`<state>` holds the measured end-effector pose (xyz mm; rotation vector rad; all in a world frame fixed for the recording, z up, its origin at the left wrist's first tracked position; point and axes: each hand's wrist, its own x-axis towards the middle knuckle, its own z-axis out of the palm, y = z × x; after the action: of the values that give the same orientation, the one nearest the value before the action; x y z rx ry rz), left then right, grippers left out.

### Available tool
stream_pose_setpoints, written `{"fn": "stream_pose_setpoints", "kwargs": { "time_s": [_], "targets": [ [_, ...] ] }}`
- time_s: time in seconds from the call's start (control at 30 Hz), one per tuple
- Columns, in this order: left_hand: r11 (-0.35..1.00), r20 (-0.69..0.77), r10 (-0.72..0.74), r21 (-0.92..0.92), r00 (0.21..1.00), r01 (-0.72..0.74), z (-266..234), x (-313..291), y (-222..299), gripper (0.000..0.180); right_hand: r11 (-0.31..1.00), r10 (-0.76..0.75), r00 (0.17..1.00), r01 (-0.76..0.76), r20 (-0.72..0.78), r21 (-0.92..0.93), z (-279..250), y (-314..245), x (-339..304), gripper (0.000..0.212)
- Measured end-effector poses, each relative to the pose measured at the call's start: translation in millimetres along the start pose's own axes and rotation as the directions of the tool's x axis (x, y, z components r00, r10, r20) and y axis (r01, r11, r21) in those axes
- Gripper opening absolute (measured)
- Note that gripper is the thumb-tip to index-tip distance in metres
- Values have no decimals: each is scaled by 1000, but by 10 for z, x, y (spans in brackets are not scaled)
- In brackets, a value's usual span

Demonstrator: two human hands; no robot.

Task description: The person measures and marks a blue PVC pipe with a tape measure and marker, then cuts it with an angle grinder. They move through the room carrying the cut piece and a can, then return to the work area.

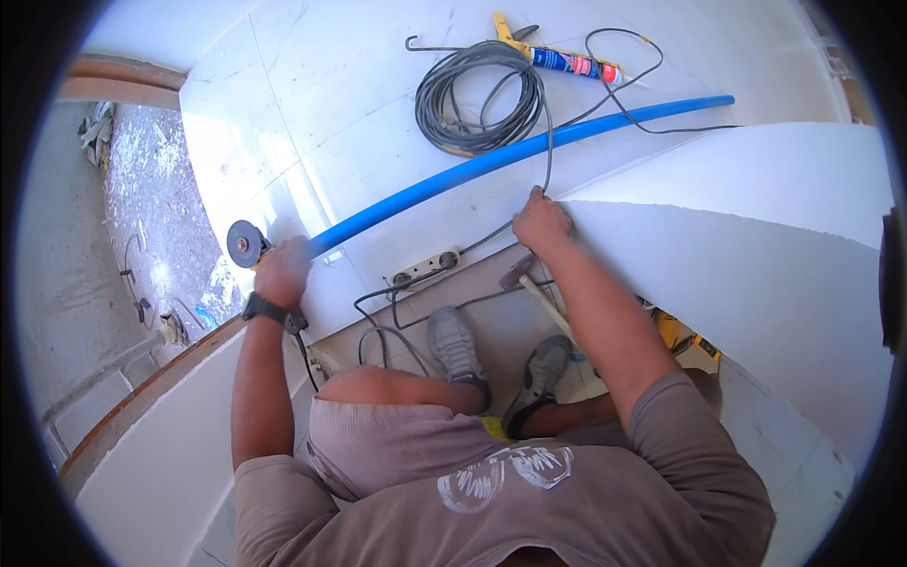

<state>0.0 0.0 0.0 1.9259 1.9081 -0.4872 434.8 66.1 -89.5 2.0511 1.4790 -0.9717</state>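
At the left, my left hand (282,273) is wrapped round an angle grinder, slightly blurred; its dark disc (248,244) shows beyond the fingers. The grinder's body is mostly hidden by the hand, and a black cord (307,357) hangs below the wrist. A long blue pipe (444,180) lies across the white tiles, its left end beside my left hand. My right hand (542,225) is closed on a grey cable (550,156) that rises over the pipe toward a coiled cable (430,109). Near that hand is a white power strip (425,268) with black plugs in it.
A hammer (539,293) lies by my feet. Beyond the coil is a yellow caulking gun (508,33) with a blue and red cartridge. A white curved panel or wall (756,236) stands at the right. At the left, a doorway opens onto a rough, spattered floor (161,198).
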Motion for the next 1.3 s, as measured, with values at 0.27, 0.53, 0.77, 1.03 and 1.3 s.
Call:
{"fn": "stream_pose_setpoints", "kwargs": {
  "time_s": [0.27, 0.53, 0.77, 1.03, 1.3],
  "targets": [
    [982, -37, -45, -183, 998, 38, -427, -832, -460, 36, 985, -18, 996, 33, -89, 169, 18, 72, -203, 93],
    [924, 65, 86, -378, 994, -55, -187, -771, -94, 37, 802, -284, 852, 463, -441, 378, 374, 264, -241, 87],
    [852, 155, 394, -432, 906, -297, 199, 579, 538, 48, 598, -568, 718, 696, -403, 398, 529, -478, -534, 85],
    [858, 164, 469, -318, 868, -404, 222, 1219, 1913, 67, -76, -253, 962, 85, -102, 993, 462, -507, -406, 57],
    [910, 272, 405, -212, 873, -356, 595, 1343, 2347, 54, 464, -32, 951, 288, -309, 838, 479, -168, 41, 32]
  ]
}}
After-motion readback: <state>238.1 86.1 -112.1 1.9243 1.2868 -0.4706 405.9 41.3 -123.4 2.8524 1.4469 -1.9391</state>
